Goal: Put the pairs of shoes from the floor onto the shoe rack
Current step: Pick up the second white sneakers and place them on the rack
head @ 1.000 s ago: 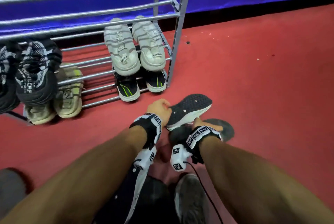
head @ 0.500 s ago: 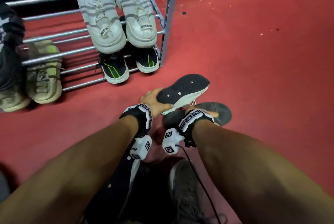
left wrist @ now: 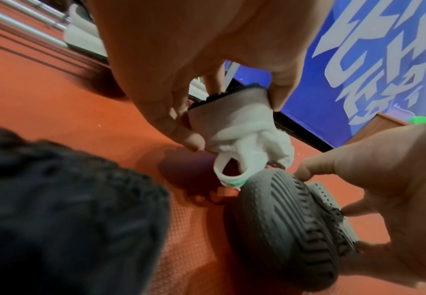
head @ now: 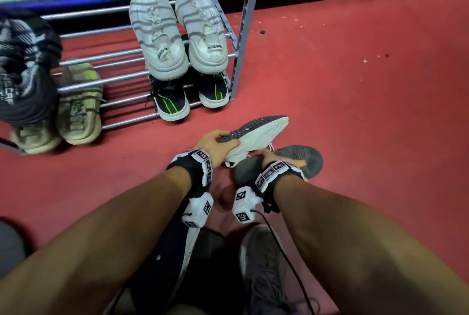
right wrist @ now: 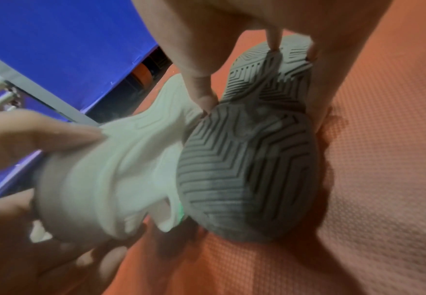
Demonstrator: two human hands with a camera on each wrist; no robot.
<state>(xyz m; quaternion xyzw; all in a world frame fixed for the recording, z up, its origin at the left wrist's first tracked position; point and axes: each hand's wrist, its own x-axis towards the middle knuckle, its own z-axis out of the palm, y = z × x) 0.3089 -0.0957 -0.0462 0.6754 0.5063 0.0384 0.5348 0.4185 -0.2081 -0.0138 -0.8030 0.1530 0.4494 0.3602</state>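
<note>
A white shoe with a dark bumpy sole point(head: 256, 132) is held up off the red floor point(head: 355, 111) by the left hand point(head: 215, 143). It is turned sole-up and tipped to one side. The heel end is pinched between the thumb point(left wrist: 181, 131) and the other fingers, which are curled round it. Its white heel loop point(left wrist: 228, 169) hangs down and touches the second shoe.

A second shoe with a grey ridged sole point(head: 299, 159) is lying sole-up on the red floor, just under the first one. It is gripped by the right hand point(head: 276, 159), with fingers point(right wrist: 203, 89) curled down onto the sole and round its edges.

The grey metal shoe rack point(head: 238, 43) is seen a little way beyond the hands. A pair of white shoes with grey stripes point(head: 177, 32) is kept on a shelf at its right end. A pair of black shoes with green lines point(head: 172, 106) is kept under those. A pale yellow-green pair point(head: 76, 111) and a dark patterned shoe point(head: 22, 65) are kept on the left side.
</note>
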